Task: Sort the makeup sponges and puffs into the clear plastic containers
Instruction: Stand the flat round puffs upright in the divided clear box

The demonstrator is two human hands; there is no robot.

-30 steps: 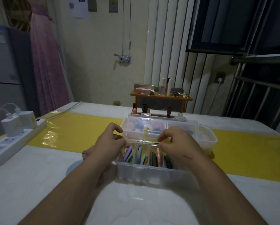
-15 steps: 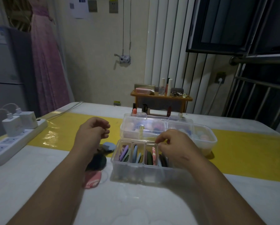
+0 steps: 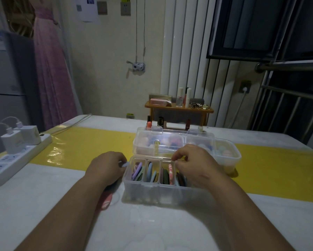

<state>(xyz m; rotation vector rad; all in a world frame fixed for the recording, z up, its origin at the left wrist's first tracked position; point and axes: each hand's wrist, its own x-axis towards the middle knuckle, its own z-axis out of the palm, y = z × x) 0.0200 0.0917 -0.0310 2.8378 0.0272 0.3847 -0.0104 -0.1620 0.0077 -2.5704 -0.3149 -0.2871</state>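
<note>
A clear divided container stands in front of me, with several flat coloured puffs upright in its compartments. My left hand is at its left wall, fingers closed on a pale blue puff. My right hand pinches the container's back rim. A pink puff lies on the table under my left wrist; a dark one beside it is mostly hidden. Behind stands a lidded clear box holding sponges, and to its right a clear tub with more.
A white power strip with chargers plugged in lies at the left edge. A yellow runner crosses the white table. A small wooden shelf with cosmetics stands at the back, lipsticks below it.
My left hand left the container's rim, swung out to the left, then came down onto the pale blue puff beside the box. My right hand stayed at the back rim.
</note>
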